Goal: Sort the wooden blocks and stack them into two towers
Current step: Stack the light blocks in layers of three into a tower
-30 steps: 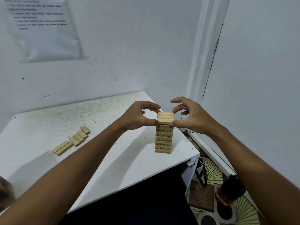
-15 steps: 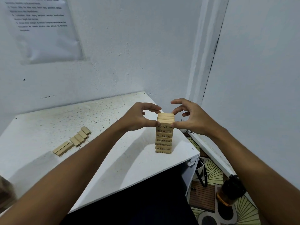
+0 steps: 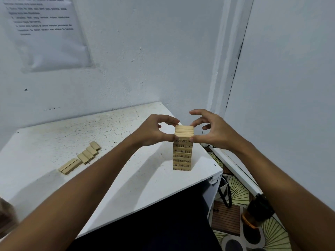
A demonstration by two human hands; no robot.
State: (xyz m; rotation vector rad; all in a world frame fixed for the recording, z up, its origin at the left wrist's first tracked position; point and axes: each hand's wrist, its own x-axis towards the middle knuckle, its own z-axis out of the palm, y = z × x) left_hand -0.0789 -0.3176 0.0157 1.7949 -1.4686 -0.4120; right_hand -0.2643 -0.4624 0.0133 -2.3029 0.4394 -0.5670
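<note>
A tower of numbered wooden blocks (image 3: 182,154) stands near the right front corner of the white table (image 3: 112,178). Its top layer (image 3: 184,130) shows plain long sides. My left hand (image 3: 154,132) pinches the top layer's left end between thumb and fingertips. My right hand (image 3: 211,130) pinches the right end the same way, with its other fingers spread above. Several loose wooden blocks (image 3: 80,157) lie in a slanted row on the table's left part.
White walls close in behind and to the right, with a printed sheet (image 3: 45,31) taped on the back wall. The table's right edge drops to a patterned floor (image 3: 235,194) where a dark bottle (image 3: 257,212) stands.
Both hands stay at the top layer of the tower; the fingers have shifted only slightly. The tower and loose blocks have not moved.
</note>
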